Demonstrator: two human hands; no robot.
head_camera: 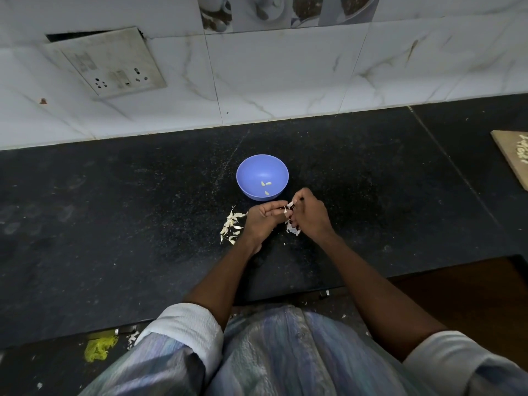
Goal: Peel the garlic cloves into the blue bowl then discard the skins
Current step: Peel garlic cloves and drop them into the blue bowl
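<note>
Two bare hands are meeting just in front of a round blue plastic bowl [262,172] on the black speckled stone table [114,210]. The left hand [261,221] and right hand [310,217] are pinching a papery white garlic skin [289,206] between them. Three peeled cloves [266,186] are lying in the bowl; loose skins [231,227] are lying beside the left hand.

We see dim, flat indoor light; dark bench [114,224] swallows detail, faint glare inside bowl [261,174]. Wide-angle bends wall tiles [285,72] at edges; corners soft, slightly blurry.
</note>
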